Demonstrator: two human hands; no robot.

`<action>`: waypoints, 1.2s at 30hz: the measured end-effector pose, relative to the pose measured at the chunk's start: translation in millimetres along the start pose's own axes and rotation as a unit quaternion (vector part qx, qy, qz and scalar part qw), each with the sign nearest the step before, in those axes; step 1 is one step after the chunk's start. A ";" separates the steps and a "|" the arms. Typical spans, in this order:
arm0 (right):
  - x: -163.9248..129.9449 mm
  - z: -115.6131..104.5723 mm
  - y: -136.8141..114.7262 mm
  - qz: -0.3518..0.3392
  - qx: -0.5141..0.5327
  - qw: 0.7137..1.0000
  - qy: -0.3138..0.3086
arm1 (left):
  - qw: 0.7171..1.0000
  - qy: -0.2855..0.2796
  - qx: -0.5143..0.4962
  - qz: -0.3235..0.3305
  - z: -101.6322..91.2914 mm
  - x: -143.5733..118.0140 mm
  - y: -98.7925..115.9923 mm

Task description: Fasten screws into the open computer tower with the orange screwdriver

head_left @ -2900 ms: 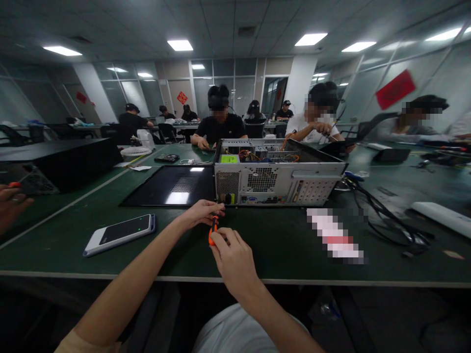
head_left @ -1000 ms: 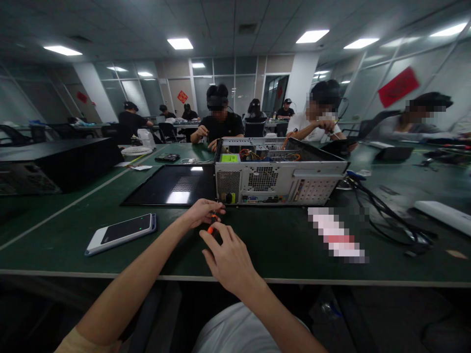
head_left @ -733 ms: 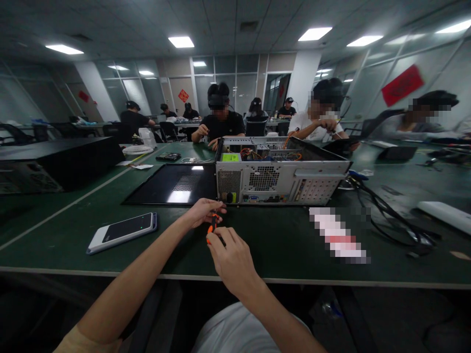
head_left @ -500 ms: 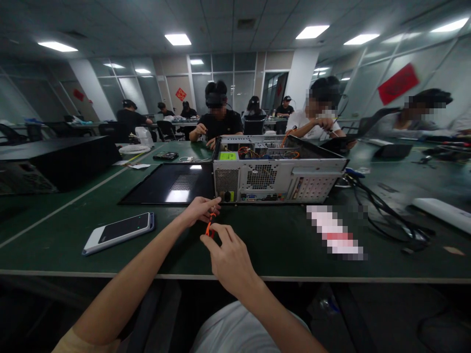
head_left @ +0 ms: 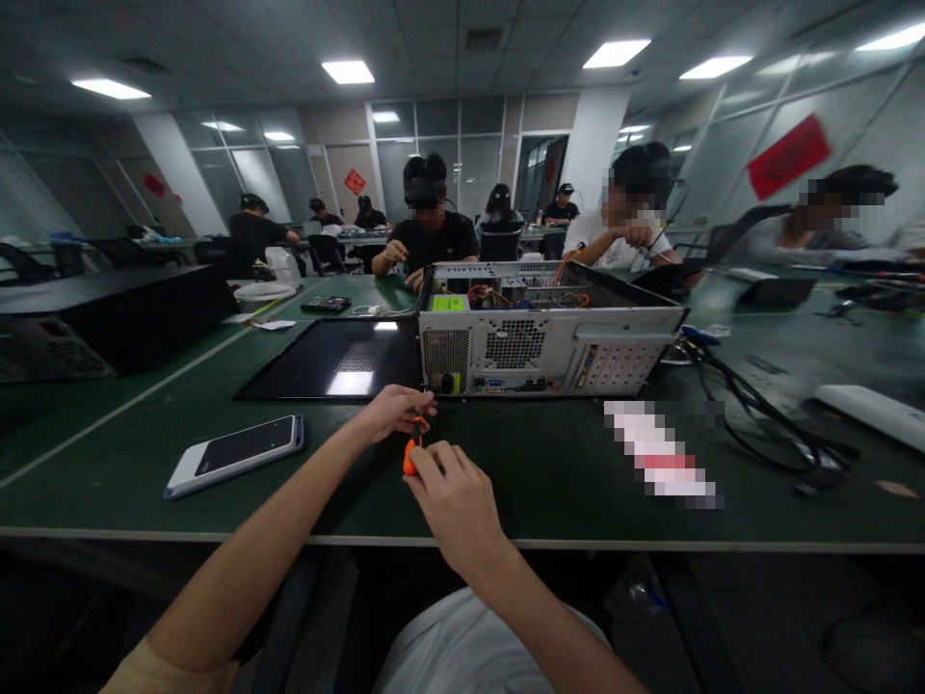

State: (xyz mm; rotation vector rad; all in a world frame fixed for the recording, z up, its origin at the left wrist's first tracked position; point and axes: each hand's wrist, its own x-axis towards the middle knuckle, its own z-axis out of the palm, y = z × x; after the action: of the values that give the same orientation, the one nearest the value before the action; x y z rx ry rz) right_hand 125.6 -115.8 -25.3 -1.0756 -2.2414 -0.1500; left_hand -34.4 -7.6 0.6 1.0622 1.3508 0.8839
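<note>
Orange plastic handle, that's the one bright thing here: a small screwdriver sits upright between two bare hands just in front of the computer case, near the case's left rear corner. Only one view, from the head camera, so here goes.

The right hand has its fingers curled around the handle's lower end. The left hand pinches the thin upper part with narrow fingertips; whether the tip touches the case I can't tell, it's too small.

Counting stuff: one open case, grey perforated metal at the back with a round fan grille, orange wires showing inside. One flat glossy black side panel lying left of it, touching the case. One phone, white-edged with a dark screen, near left on the green matte table. One bunch of black cables snaking off to the right. One long white slab far right.

Several other people sit at the far side and farther tables.
</note>
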 end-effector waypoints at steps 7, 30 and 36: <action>0.5 -4.7 -2.4 -0.021 -0.004 1.000 -0.007 | 0.999 0.020 0.025 -0.019 -2.1 -0.4 2.7; -0.4 -3.0 -2.2 0.014 0.005 1.000 0.009 | 1.000 -0.012 0.001 -0.010 -4.3 -2.4 3.6; 0.5 -7.5 -4.3 0.009 0.002 1.000 -0.020 | 0.999 -0.022 0.029 -0.006 -6.9 -0.4 0.6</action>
State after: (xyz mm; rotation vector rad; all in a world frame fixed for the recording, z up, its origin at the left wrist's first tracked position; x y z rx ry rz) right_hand 125.9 -121.0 -18.4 -1.1049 -2.2660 -0.1173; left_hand -41.2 -7.3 1.7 1.1096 1.3525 0.8126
